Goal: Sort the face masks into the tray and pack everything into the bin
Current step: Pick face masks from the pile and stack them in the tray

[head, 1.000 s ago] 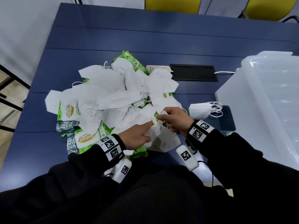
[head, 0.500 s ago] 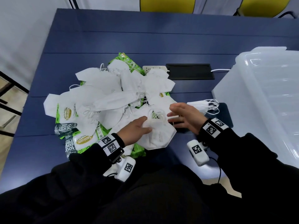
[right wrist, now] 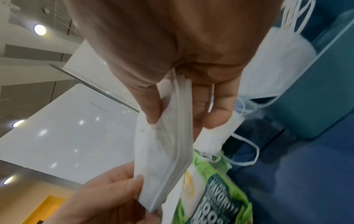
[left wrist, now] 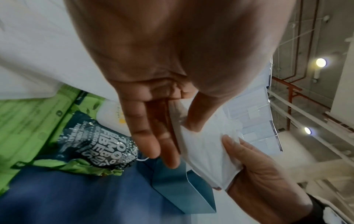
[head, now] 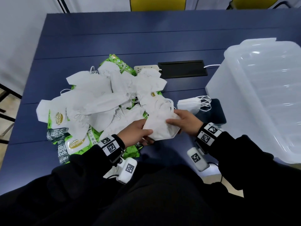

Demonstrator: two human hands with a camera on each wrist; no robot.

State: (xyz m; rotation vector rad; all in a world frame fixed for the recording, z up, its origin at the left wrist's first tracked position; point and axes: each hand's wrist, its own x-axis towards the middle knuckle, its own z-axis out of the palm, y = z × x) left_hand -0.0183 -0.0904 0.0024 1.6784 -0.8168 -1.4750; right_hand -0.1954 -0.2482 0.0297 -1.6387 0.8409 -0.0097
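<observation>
Both hands hold one folded white face mask [head: 160, 128] just in front of the mask pile [head: 104, 98]. My left hand [head: 147, 135] pinches its near left edge, thumb on top; the left wrist view shows the mask [left wrist: 203, 145] between thumb and fingers. My right hand [head: 172, 117] grips the right side, and the right wrist view shows the layered edge of the mask [right wrist: 164, 144] between its thumb and fingers. Right of the hands lies a dark blue tray [head: 218, 110] with a small stack of masks [head: 189, 104] on its left end.
Green wipe packs [head: 73, 144] lie under and around the pile. A large clear plastic bin [head: 260, 95] stands at the right of the blue table [head: 146, 38]. A white power strip [head: 146, 68] and a black cable hatch [head: 182, 69] sit behind the pile.
The hands pulled one mask free of the pile's near edge. The right hand opened over it briefly, and now both hands grip it, flattened and shifted slightly toward the tray.
</observation>
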